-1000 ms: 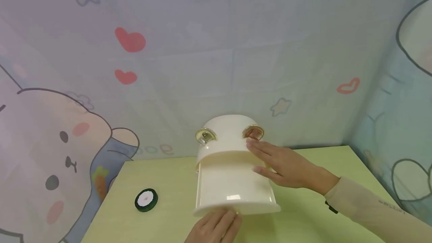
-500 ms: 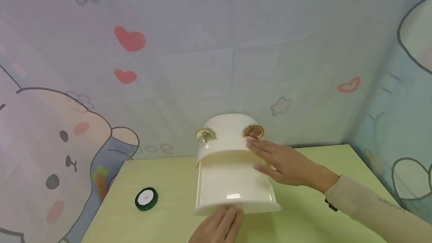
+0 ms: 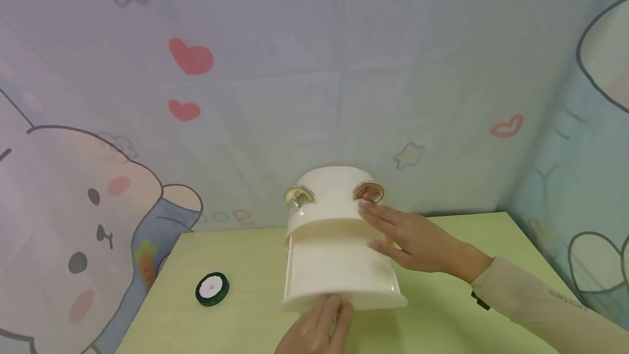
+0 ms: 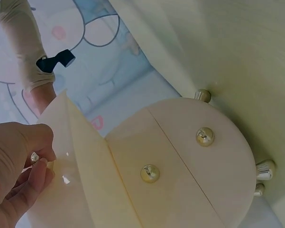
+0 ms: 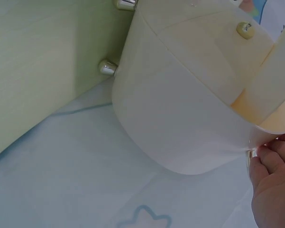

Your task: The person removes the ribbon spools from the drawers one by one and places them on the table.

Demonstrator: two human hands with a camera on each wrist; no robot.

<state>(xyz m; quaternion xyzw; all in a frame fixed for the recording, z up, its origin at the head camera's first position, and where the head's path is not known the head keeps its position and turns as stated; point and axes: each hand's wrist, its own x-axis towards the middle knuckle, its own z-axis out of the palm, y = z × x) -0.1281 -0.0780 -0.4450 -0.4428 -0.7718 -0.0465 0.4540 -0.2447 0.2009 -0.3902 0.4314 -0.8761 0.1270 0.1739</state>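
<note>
A cream-white, round-fronted drawer box (image 3: pixel 339 193) stands on the table with its top drawer (image 3: pixel 341 264) pulled far out toward me. My left hand (image 3: pixel 314 329) pinches the knob of that drawer; in the left wrist view its thumb and fingers (image 4: pixel 40 175) close on the small gold knob (image 4: pixel 34 156). The drawer's inside looks bare in the head view. My right hand (image 3: pixel 415 239) lies with fingers fairly straight against the box's top right side, beside a gold ring-shaped fitting (image 3: pixel 368 193). Two lower drawers with gold knobs (image 4: pixel 150 173) show in the left wrist view.
A green-rimmed spool (image 3: pixel 212 289) with a white centre lies on the light green table (image 3: pixel 245 266), left of the box. Gold feet (image 4: pixel 264 169) hold the box up. A printed cloth (image 3: pixel 275 97) hangs behind the table.
The left hand's fingers have shifted slightly on the drawer front around the knob. The drawer, the box and the right hand stay in place.
</note>
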